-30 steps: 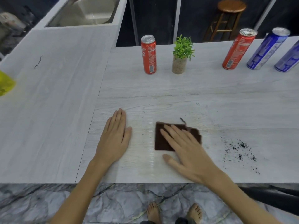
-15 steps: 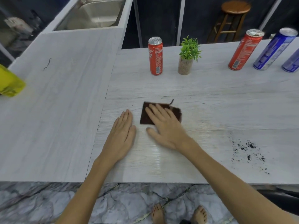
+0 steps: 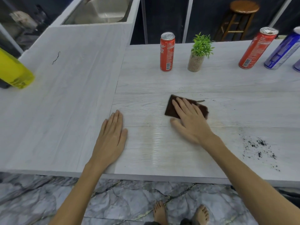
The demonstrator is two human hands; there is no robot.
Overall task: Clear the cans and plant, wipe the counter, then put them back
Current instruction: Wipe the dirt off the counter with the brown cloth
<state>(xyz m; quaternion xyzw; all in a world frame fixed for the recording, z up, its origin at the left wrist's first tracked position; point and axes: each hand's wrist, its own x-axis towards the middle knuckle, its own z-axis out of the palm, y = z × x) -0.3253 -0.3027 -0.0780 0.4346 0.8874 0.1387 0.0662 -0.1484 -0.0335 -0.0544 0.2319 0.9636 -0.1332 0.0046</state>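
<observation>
**Flat palm on the cloth, cans lined up at the back**

The right hand (image 3: 190, 122) is lying with straight fingers spread across a dark brown cloth (image 3: 171, 109), pressing it flat on the pale worktop (image 3: 178, 82). The left hand (image 3: 112, 137) is resting palm down, fingers straight and together, holding nothing, well apart from the cloth. Along the far edge a red can (image 3: 167, 51) is standing upright just beside a small potted plant (image 3: 198, 52). Further right a second red can (image 3: 257, 48) and a blue can (image 3: 283, 51) are standing near each other. Dark crumbs (image 3: 259, 148) are lying scattered on the worktop to the right of the right forearm. A yellow container (image 3: 13, 72) is sitting at the left edge.
</observation>
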